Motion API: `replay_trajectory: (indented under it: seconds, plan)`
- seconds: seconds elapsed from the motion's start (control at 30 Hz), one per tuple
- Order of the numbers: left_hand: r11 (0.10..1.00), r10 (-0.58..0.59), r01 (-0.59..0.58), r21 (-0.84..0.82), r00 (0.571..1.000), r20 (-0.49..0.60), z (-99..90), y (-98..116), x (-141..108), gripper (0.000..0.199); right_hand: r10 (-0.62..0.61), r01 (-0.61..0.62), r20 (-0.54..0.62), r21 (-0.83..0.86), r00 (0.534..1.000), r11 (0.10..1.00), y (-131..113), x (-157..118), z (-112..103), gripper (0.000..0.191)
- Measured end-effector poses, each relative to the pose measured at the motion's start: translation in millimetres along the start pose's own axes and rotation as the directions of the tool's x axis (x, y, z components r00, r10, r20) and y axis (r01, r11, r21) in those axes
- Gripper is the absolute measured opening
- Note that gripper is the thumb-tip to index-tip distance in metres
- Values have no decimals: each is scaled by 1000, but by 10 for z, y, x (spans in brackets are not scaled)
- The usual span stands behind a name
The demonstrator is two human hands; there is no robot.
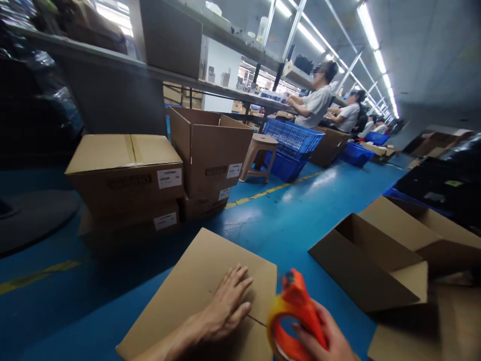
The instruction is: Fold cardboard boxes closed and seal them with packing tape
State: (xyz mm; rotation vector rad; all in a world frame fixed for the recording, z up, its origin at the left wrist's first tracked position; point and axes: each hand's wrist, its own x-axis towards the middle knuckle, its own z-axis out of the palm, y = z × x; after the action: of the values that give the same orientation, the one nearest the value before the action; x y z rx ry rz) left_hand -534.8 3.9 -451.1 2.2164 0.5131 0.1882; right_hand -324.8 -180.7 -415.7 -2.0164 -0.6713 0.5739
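Observation:
A cardboard box point(188, 281) lies in front of me at the bottom middle, its flaps folded together along a seam. My left hand point(229, 303) rests flat on its top beside the seam, fingers stretched out. At the box's right edge, my right hand point(326, 336) is wrapped around an orange tape dispenser point(296, 291) carrying a roll of yellowish tape point(273, 321). The dispenser is slightly blurred. Whether its tape touches the box I cannot tell.
Stacked boxes stand ahead left: a taped box point(124, 150) and an open-topped box point(221, 145). Open cartons point(368, 265) lie to the right. Beyond are a plastic stool point(262, 143), blue crates point(293, 138) and several seated people along a workbench point(240, 93).

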Motion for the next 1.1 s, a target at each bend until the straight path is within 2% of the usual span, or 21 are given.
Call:
replay_trajectory:
  seconds: [0.07,0.17,0.23,0.33,0.37,0.4,0.47,0.5,0.53,0.6,0.67,0.77,0.87,0.97,1.1]
  plan:
    - [993,-11,-1,-121,995,-97,65,-102,12,56,-43,44,126,-4,991,999,-259,98,306,60]
    - [981,-73,33,-189,976,-206,62,-257,17,55,-121,138,135,-125,984,982,-402,136,754,57]
    - [995,-86,71,-71,970,-228,-81,-374,-41,54,-175,187,85,-173,981,967,-350,81,902,53]
    - [942,-168,228,248,956,-242,-495,-562,-285,55,-226,225,22,-213,974,951,-242,-27,905,50]
    - [889,-238,326,321,929,-284,-653,-617,-397,58,-234,231,12,-218,972,948,-228,-53,882,49]
    - [828,-330,445,341,878,-346,-802,-664,-513,64,-235,232,11,-219,972,948,-226,-70,861,48]
    - [737,-524,641,214,742,-417,-1030,-719,-722,78,-231,232,28,-220,973,948,-252,-79,846,47]
    - [730,-601,677,92,701,-385,-1100,-727,-802,79,-230,232,35,-221,973,947,-272,-74,856,47]
    - [745,-641,666,-39,697,-322,-1138,-723,-860,75,-232,236,42,-223,972,946,-293,-66,878,47]
    - [796,-605,566,-217,760,-237,-1144,-688,-908,62,-248,253,49,-223,967,942,-333,-48,952,47]
    - [850,-527,490,-194,801,-284,-1106,-634,-886,54,-292,300,70,-200,954,933,-367,-39,1041,47]
    - [837,-516,545,-49,757,-402,-1081,-547,-811,52,-354,367,104,-174,930,914,-402,-38,1140,48]
    - [783,-600,609,-131,681,-421,-1120,-474,-765,36,-340,350,81,-224,937,910,-417,-31,1145,48]
    - [757,-643,604,-247,626,-441,-1160,-438,-750,27,-321,323,49,-252,946,912,-426,-11,1088,51]
    - [781,-619,554,-288,626,-475,-1144,-455,-739,28,-335,339,61,-247,940,908,-457,10,1048,51]
